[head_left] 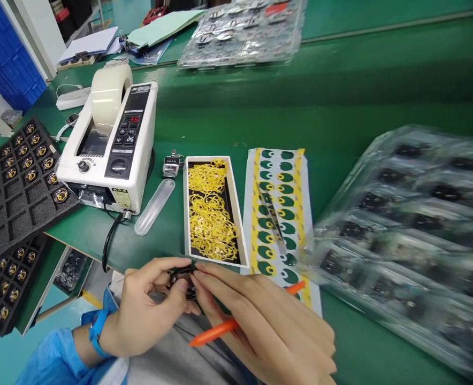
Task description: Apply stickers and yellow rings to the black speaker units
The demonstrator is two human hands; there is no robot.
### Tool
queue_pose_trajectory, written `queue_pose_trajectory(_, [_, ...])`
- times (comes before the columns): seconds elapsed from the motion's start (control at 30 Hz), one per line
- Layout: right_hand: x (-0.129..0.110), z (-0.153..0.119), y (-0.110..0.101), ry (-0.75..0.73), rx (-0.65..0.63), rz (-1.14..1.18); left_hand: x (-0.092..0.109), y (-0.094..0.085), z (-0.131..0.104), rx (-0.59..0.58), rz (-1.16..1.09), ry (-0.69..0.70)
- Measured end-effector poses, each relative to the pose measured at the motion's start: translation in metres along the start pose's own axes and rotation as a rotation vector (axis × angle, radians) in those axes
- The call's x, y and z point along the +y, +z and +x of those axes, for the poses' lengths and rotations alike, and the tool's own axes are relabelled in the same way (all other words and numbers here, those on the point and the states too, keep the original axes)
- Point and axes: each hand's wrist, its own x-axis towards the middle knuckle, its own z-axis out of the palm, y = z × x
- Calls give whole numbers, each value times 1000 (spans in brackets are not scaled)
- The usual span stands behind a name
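Note:
Close to the table's front edge, my left hand point(152, 307) pinches a small black ring-shaped part point(186, 278) between thumb and fingers. The fingertips of my right hand point(256, 315) press on the same part from the other side. An orange pen-like tool point(216, 331) lies across the right hand, tucked under its fingers, its pointed end toward the lower left. Just beyond the hands stands a white box point(243, 251) of thin yellow rings point(212, 224). To its right lies a sheet of yellow and green adhesive pieces point(265, 235) with tweezers point(274, 216) on top.
A white tape dispenser point(140, 160) stands left, near a tally counter point(172, 164) and a clear plastic case point(155, 207). Black foam trays point(20, 214) with round parts overhang the left edge. Clear blister trays point(405, 240) fill the right side; more trays point(244, 35) lie behind.

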Motion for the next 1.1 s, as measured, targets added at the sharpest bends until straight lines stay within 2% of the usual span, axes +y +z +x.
queue_pose_trajectory(0.27, [7,-7,-4,-79,-115,-21,2,0,0,28,138,84])
queue_pose_trajectory(0.4, [4,-3,-2,-46,-59,-24,-2,-1,0,41,236,208])
queue_pose_trajectory(0.57, [-2,1,4,16,52,-52,-5,-1,-3,59,295,238])
queue_pose_trajectory(0.67, [-4,1,10,33,88,-76,-5,0,-3,37,247,194])
queue_pose_trajectory(0.77, [-8,-1,14,83,83,-86,-8,-2,0,15,137,69])
queue_pose_trajectory(0.9, [-13,-9,5,317,4,64,-13,-7,7,13,-112,-158])
queue_pose_trajectory(1.0, [-10,-13,-10,519,-69,233,-12,-11,12,0,-160,-214])
queue_pose_trajectory(1.1, [-3,-9,-19,536,-223,384,-7,-14,13,-104,-201,-250])
